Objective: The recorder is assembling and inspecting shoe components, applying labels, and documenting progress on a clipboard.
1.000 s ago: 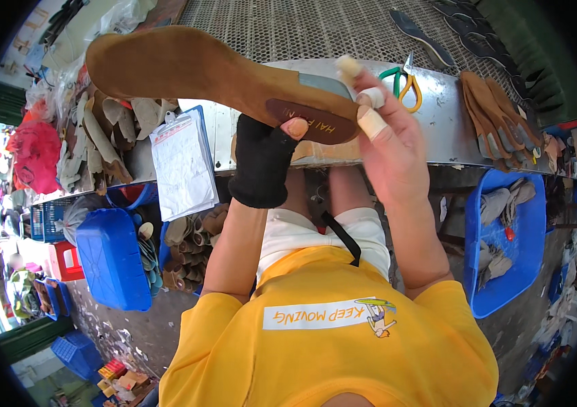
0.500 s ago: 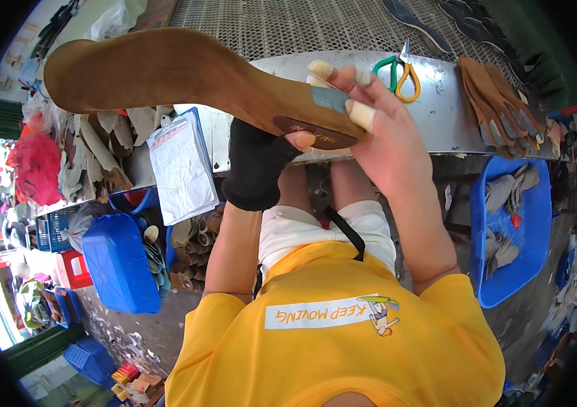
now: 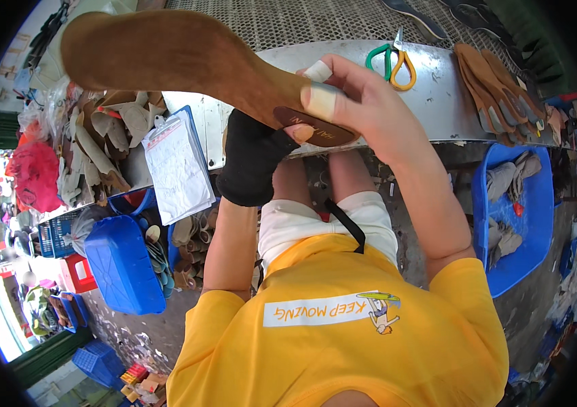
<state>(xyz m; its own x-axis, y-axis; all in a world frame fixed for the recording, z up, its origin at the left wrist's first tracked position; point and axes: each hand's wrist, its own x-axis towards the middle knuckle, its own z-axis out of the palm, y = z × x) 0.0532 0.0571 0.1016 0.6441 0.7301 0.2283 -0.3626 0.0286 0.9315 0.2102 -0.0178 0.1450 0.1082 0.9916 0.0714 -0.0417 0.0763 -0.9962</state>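
A long brown shoe insole (image 3: 166, 54) is held up above the front edge of the metal bench, its broad forefoot end to the left. My left hand (image 3: 254, 156), in a black fingerless glove, grips it near the heel with the thumb on top; its other fingers are hidden underneath. The bare thumb lies on a dark oval heel patch (image 3: 315, 127). From the right, my right hand (image 3: 370, 102) pinches the heel's far edge, with pale tape on the thumb and a fingertip. Its thumb covers most of a grey strip along that edge.
Scissors (image 3: 411, 81) with green and yellow handles lie on the metal bench (image 3: 438, 122), near a stack of brown insoles (image 3: 482, 88). Wire mesh (image 3: 288, 24) runs behind. A clipboard (image 3: 176, 166) and scraps (image 3: 108, 136) are at left; blue tubs (image 3: 122, 264) stand below.
My right hand has moved left along the heel edge, its thumb now pressing over the grey strip. Its spread fingers have curled in. The insole's forefoot end has shifted slightly up and right.
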